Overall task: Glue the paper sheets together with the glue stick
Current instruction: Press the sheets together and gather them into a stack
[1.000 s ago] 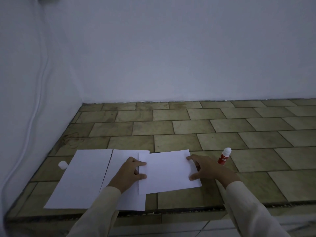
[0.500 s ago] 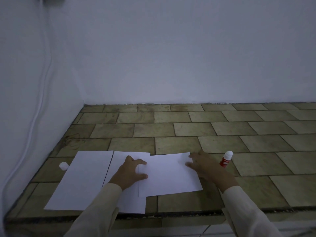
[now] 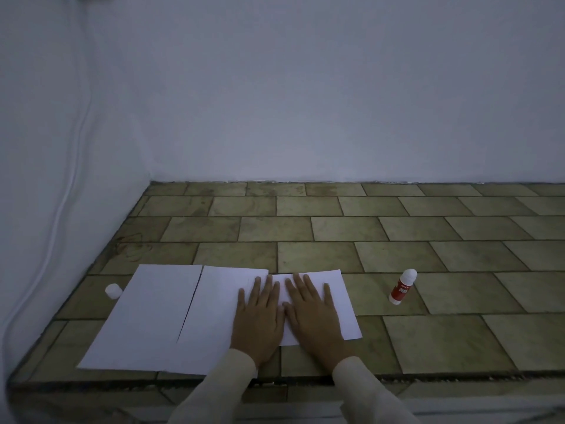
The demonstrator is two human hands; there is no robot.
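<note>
Your left hand has let go of the right sheet's 9 o'clock edge. It now lies flat, fingers straight toward 12 o'clock. Your right hand has left that sheet's 3 o'clock edge, next to the glue stick, and come in flat just beside the left, thumbs close together. Both now press where the right sheet meets the middle sheet.

Left hand, right hand: flat, side by side

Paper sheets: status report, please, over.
Flat and pressing: left hand, right hand, on right sheet over middle sheet. Aside, glue stick standing untouched. Nothing in the way.
</note>
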